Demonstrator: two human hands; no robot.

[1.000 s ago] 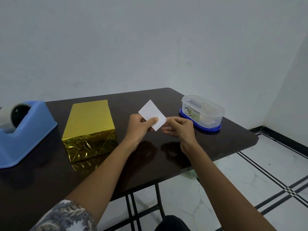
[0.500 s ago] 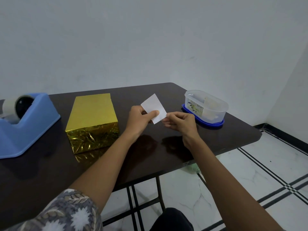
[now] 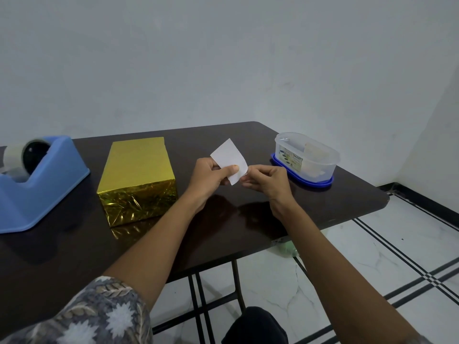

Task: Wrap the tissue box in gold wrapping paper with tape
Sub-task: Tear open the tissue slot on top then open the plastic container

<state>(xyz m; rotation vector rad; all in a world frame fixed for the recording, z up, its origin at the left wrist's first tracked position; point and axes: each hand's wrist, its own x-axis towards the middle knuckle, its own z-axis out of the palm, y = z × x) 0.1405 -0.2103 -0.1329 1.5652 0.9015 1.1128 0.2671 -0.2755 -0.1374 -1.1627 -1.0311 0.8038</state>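
Both my hands are up over the table (image 3: 248, 219), w/ a small white paper slip (image 3: 227, 155) between them. My left hand (image 3: 211, 175) grips the slip's lower left part, thumb pressed across its front and the other fingers curled behind. My right hand (image 3: 267, 180) pinches the slip's lower right edge w/ thumb & fingertips, the rest of the fingers curled in. The slip stands tilted, one corner pointing up & away from me, and sits clear of the tabletop. The tissue box (image 3: 137, 175) is to the left of my left hand, near it but not touching, resting flat on the table. It's fully covered in gold wrapping paper, smooth on top and crinkled & shiny on the end facing me, w/ its reflection showing in the dark glossy surface. Further left, well apart from the box, is a blue tape dispenser (image 3: 42, 184) w/ a tape roll (image 3: 15, 155) on a black hub. On the right side of the table, near my right hand, is a clear plastic container (image 3: 308, 157) w/ a label, standing on a blue lid (image 3: 320, 183). Can't tell what's inside it. My left arm shows a patterned sleeve (image 3: 94, 314) at the bottom edge.
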